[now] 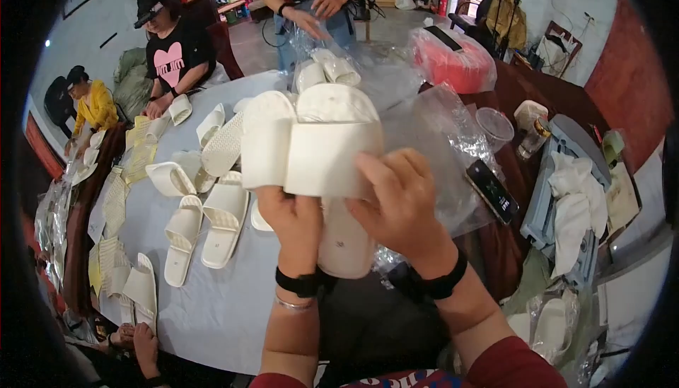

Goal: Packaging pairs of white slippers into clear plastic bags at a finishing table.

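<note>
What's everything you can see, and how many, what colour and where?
Held slippers: two, white, centre
Other slippers: many, white, mostly on table
Tablecloth: one, pale grey, middle
Plastic bags: several, clear, mostly right
Wrapped bundle: one, red, upper right
Phone: one, black, right
Cup: one, clear, right
Plastic object: one, blue-grey, far right
Cloth: one, white, far right
Fire extinguisher: one, red, back
Other people: at least four, black or yellow clothes, left and back
Unclear items: several, mixed colours, back
Left hand: one, black band, holding slippers
Right hand: one, black band, touching slippers
</note>
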### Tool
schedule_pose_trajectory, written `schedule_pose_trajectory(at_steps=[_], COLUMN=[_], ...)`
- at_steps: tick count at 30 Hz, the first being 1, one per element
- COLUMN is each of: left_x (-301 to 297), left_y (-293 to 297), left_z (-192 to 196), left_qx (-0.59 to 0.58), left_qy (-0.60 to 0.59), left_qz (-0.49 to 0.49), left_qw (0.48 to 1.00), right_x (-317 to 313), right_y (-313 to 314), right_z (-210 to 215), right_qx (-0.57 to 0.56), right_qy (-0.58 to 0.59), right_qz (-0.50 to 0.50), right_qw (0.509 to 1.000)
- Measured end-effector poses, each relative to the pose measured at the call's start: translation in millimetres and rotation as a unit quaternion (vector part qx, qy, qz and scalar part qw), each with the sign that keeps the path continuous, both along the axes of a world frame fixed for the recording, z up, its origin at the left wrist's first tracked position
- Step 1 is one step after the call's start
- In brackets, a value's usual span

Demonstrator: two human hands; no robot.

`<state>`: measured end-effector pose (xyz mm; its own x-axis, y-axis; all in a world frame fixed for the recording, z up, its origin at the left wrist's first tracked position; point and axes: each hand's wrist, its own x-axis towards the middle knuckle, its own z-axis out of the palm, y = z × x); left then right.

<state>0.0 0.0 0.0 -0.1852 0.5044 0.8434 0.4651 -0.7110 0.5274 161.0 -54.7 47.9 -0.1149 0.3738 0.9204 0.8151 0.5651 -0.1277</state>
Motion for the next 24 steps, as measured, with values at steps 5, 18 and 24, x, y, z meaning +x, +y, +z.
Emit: schedule_pose_trajectory(at_steps=[5,18,24], left_x=[-26,-34,-34], left_y=[-4,-12,-18], left_z=[8,15,18], left_qx=[-0.120,0.005,0.010], left_qy=[-0.248,-0.094,-0.044], left_qz=[-0.079,0.019,0.048], left_qw=[0.958,0.995,0.998], right_x=[21,20,17], right_y=[-11,-30,-19], right_z=[19,-84,-103], right_qx=[-0.116,-0.415,-0.492], right_qy=[-0.098,-0.263,-0.287], right_qz=[0.003,-0.065,-0.080], right_qw=[0.988,0.869,0.818])
